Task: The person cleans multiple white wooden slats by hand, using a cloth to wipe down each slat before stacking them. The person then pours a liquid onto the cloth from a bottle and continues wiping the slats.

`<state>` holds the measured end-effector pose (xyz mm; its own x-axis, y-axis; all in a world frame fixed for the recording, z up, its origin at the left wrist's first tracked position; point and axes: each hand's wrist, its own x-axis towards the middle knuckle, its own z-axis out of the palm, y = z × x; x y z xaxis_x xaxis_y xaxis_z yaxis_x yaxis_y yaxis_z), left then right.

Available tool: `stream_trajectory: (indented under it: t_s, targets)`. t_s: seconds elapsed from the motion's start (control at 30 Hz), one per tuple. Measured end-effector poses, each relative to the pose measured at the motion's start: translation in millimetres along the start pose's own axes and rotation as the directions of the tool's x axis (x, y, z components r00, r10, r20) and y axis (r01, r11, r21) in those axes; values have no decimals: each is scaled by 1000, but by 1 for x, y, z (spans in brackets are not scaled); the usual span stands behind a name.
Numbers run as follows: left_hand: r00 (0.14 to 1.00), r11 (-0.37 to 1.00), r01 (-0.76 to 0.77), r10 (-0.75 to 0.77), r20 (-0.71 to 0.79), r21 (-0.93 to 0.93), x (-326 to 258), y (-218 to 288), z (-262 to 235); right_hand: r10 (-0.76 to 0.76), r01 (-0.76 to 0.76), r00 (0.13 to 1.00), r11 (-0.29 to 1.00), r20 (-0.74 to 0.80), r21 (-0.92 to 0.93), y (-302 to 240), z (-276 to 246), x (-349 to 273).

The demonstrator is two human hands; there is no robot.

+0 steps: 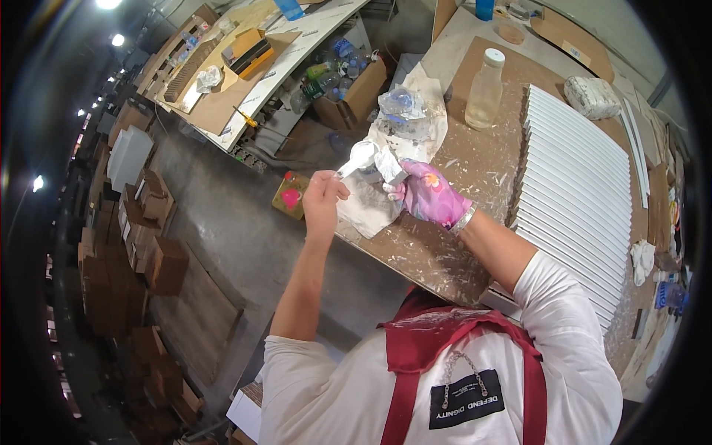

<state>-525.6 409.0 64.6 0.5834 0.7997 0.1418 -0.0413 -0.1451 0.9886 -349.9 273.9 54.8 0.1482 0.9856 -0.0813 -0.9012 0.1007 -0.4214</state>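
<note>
Two hands working a small white piece over the surface edge.
Bare left hand (323, 194) and pink-gloved right hand (430, 194) each pinch the white piece (368, 159) above a stained cloth (371, 204); a bottle (486, 89) and stacked white panels (571, 185) stand beyond on the speckled surface (475, 167).

A small white putty knife (361, 158) with a flat blade is held tilted above the edge of the paint-spattered brown table (475, 167), its handle end pinched in the bare left hand (322, 199). A crumpled white rag (389, 165), gripped by the pink-gloved right hand (430, 194), touches the blade.
</note>
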Motion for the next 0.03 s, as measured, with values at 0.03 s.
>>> stream_trajectory:
  t_s: [0.03]
  targets:
    - [990,978,-140,142,1,156,-3,0,4,11,-14,998,999,68,35,-3,-3,1]
